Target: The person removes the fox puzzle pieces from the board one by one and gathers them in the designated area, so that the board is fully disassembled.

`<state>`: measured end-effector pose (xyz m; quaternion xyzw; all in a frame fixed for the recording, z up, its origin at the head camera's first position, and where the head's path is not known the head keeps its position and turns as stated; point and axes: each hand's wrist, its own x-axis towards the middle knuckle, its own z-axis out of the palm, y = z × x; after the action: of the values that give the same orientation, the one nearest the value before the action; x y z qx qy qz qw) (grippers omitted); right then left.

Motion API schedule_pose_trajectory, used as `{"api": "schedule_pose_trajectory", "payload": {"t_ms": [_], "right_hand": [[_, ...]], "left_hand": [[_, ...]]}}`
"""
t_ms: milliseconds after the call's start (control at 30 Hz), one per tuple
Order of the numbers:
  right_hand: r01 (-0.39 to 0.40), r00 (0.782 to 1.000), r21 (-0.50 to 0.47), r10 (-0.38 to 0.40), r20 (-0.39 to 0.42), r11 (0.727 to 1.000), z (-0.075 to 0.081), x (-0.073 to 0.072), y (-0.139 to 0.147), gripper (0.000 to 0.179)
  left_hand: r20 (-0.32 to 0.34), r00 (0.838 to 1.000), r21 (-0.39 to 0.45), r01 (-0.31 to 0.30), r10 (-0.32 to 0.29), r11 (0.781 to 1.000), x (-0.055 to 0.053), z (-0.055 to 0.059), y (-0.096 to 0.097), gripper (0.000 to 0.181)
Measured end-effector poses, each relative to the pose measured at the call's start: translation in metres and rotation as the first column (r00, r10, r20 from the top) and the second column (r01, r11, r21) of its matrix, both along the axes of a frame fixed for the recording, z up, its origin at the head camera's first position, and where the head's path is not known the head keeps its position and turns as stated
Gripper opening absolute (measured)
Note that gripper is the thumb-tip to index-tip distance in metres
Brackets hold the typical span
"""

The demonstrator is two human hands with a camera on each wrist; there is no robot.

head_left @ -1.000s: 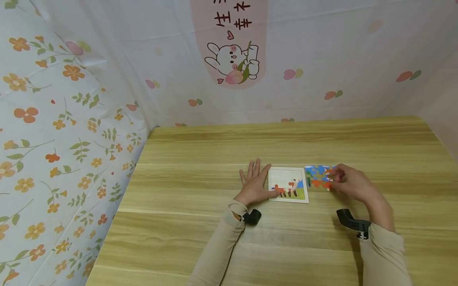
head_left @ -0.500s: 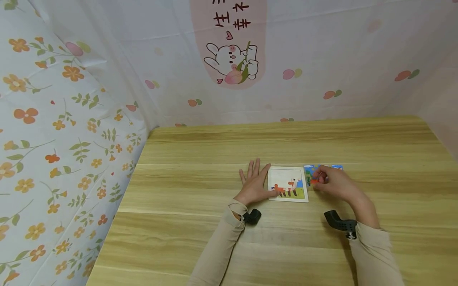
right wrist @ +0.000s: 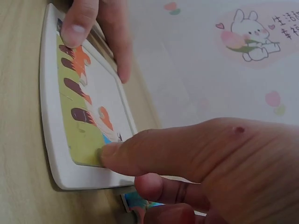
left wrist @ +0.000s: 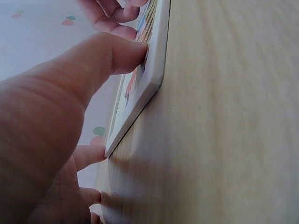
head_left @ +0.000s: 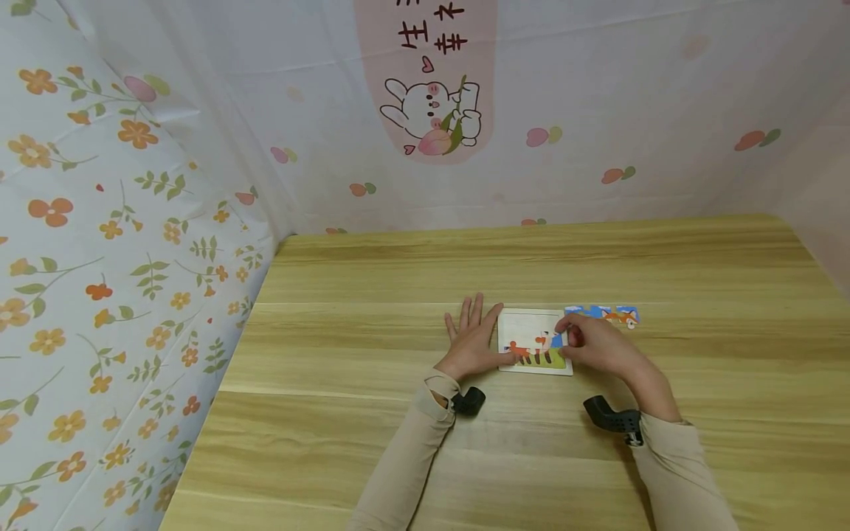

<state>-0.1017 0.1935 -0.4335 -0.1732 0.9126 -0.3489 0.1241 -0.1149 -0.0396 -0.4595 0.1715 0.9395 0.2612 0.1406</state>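
A square jigsaw board with a white frame [head_left: 531, 310] lies on the table; animal-picture puzzle pieces [right wrist: 79, 144] fill its lower part. My left hand [head_left: 473, 350] is spread at the board's left side, its thumb [left wrist: 124, 56] pressing on the lower left corner and the index fingertip at the upper edge. My right hand [head_left: 600, 346] is at the right side, thumb tip [right wrist: 114, 154] on the green corner piece and index finger on the frame above. I cannot tell whether a piece is between them. Loose puzzle pieces [head_left: 620, 317] show behind this hand, partly covered.
The wooden table [head_left: 345, 332] runs out around the board. A patterned white cloth [head_left: 299, 110] hangs behind it, and a flowered cloth [head_left: 119, 295] hangs at the left. Black wrist mounts [head_left: 611, 417] sit on both forearms.
My right hand has moved left from the loose pieces to the board's right side. Upper loose pieces came back into view; lower ones became covered. The left hand stayed put.
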Motion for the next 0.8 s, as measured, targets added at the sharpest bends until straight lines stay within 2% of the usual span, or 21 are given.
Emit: {"api": "schedule_pose_trajectory", "payload": {"t_ms": [567,800], "right_hand": [[0.006,1.000,-0.023,-0.006,0.000,1.000,-0.0037,-0.0008,-0.0009,0.025],[0.010,0.999,0.007,-0.009,-0.052,1.000,-0.0052,-0.0028,-0.0022,0.027]], "left_hand": [[0.013,1.000,-0.012,-0.004,0.004,1.000,-0.0014,-0.0026,0.0005,0.091],[0.002,1.000,0.001,-0.003,0.003,1.000,-0.0010,-0.0018,0.0005,0.091]]}}
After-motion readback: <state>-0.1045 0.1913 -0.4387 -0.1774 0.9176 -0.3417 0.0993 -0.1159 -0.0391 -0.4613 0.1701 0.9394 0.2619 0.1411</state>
